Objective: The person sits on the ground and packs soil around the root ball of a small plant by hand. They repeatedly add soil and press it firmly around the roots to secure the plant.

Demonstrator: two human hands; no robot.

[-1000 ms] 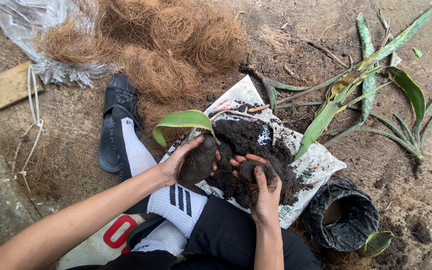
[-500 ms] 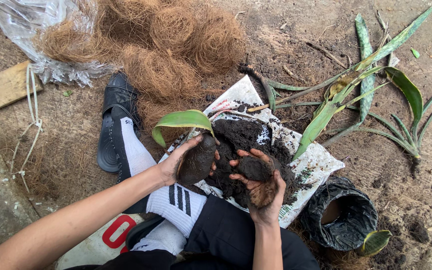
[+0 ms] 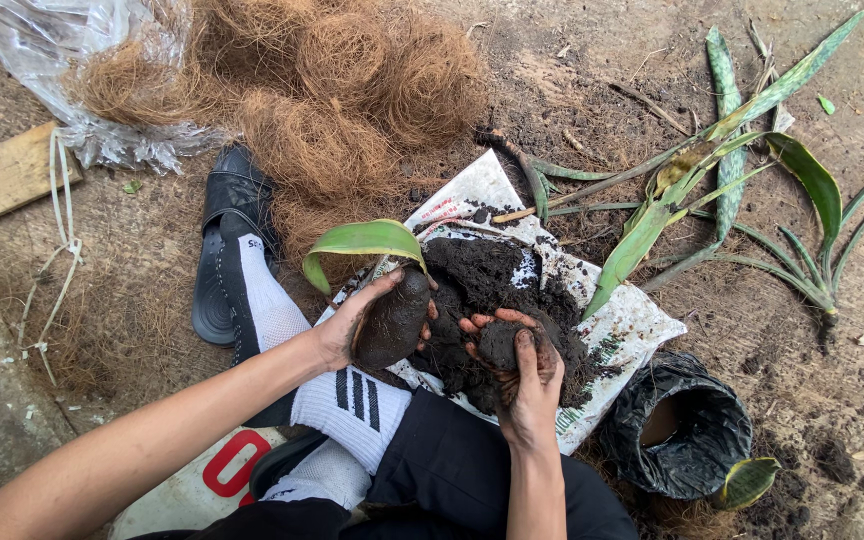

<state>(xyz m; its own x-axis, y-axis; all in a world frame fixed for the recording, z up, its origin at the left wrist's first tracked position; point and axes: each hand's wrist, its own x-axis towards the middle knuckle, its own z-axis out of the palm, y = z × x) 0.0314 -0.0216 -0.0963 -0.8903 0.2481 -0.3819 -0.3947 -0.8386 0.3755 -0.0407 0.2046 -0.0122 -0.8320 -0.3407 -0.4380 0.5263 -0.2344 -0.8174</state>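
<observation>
1. The fingers of the left hand [image 3: 352,325] wrap around a dark root ball [image 3: 392,322], holding it from its left side; a broad green leaf [image 3: 362,242] rises just above those fingers.
2. The fingers of the right hand [image 3: 522,365] curl narrowly upward, cupping a clump of soil [image 3: 500,345], just right of the root ball and apart from it.
3. Under and behind both hands lies a soil heap [image 3: 492,275] on a white printed sack [image 3: 632,330] spread on the ground.
4. Right of the right hand's fingers sits a crumpled black grow bag [image 3: 687,430], open at the top.
5. Farther right and above lie long-leaved plants [image 3: 732,160].
6. Left of the left hand's fingers, a white sock [image 3: 262,300] rests on a black sandal [image 3: 222,250].
7. Beyond the fingers, at the top, coconut fibre [image 3: 352,90] is piled beside a clear plastic bag [image 3: 42,50].
</observation>
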